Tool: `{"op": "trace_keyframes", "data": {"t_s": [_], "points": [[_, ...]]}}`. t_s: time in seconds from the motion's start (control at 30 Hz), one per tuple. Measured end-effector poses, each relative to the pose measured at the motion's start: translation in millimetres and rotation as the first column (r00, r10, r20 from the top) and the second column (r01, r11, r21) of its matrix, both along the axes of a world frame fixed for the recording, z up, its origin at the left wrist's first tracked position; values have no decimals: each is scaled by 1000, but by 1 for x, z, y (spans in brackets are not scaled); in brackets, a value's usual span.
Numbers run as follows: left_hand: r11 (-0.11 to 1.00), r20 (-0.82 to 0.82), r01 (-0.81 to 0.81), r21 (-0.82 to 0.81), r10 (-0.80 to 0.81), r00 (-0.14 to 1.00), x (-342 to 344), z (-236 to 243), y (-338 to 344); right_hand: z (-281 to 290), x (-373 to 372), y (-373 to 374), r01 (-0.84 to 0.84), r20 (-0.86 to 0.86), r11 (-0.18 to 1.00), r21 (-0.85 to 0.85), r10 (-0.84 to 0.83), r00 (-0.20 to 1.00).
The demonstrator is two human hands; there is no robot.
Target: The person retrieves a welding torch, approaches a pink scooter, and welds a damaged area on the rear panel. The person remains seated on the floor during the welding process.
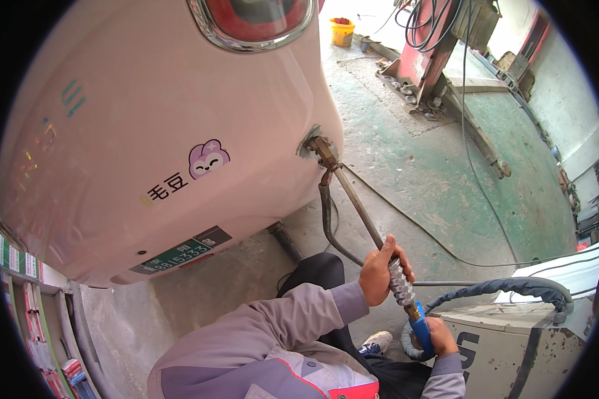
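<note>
Plainly, the biggest thing is a pink car [173,113], filling the left and middle of the scene with its rear end. On the right at the far side, a red lift post [422,60] stands on the worn green-and-grey floor [419,183]. A scuffed, pale cabinet [499,346] is at the near right, with a thick wrapped hose [512,286] looping over it.

Between car and cabinet slants a long slide-hammer tool [361,205]. Its brass-coloured head [326,156] is up against a bare grey patch [306,141] at the car's right corner, and a dark cable [327,216] hangs from just below that head. Far off, near the post, sits a yellow bucket [342,33].

The left hand [379,274] is wrapped around the tool at the upper end of a ridged metal weight [401,284], thumb pointing up along the rod. Nearer and further right, the right hand [440,337] is closed around the blue grip [420,329] at the tool's near end. A small purple-and-white cartoon sticker [208,161] is on the car's bodywork.
</note>
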State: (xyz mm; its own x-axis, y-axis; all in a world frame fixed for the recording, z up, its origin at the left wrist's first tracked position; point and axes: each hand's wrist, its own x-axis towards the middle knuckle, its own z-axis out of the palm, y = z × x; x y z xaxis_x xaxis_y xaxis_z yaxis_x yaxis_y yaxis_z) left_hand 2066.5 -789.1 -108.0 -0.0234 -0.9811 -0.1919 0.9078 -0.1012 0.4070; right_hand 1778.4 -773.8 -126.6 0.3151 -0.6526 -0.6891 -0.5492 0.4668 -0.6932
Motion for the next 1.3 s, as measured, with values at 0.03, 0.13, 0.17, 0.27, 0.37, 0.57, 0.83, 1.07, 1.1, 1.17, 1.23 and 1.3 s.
{"op": "trace_keyframes", "data": {"t_s": [0.03,0.13,0.17,0.27,0.37,0.57,0.83,1.07,1.1,1.17,1.23,1.3], "points": [[1000,-9,2,1,-2,1000,0,0,0,1,1,0,-15,-21,1000,-6,15,1000],[1000,-20,4,-5,-4,1000,0,0,0,4,2,-1,-67,-77,996,-56,63,995],[1000,-26,6,-11,-6,1000,0,0,0,5,2,-1,-85,-53,993,-81,80,995],[1000,-32,10,-19,-11,999,1,0,0,4,-3,-2,-142,-80,980,-137,132,988],[1000,-30,10,-14,-11,999,0,0,1,-5,-12,-4,-274,-151,924,-266,241,959],[1000,-28,15,-27,-15,999,1,2,1,-25,-28,-4,-458,-272,761,-461,370,888],[1000,-24,10,-16,-10,1000,0,2,3,-36,-37,-2,-440,-291,783,-440,339,895],[992,-57,-128,9,129,990,40,21,-18,-38,-41,-1,-465,-303,745,-478,357,884],[983,-80,-185,-6,184,980,41,23,-19,-38,-41,-1,-452,-292,760,-468,349,890],[988,5,-147,48,147,989,32,24,-15,-38,-40,1,-419,-271,791,-445,327,905],[994,622,-106,-18,94,777,9,20,-1,-35,-38,3,-404,-280,813,-419,307,910],[982,-19,-179,66,181,983,-15,13,9,-30,-34,4,-345,-208,862,-371,285,936]]}}
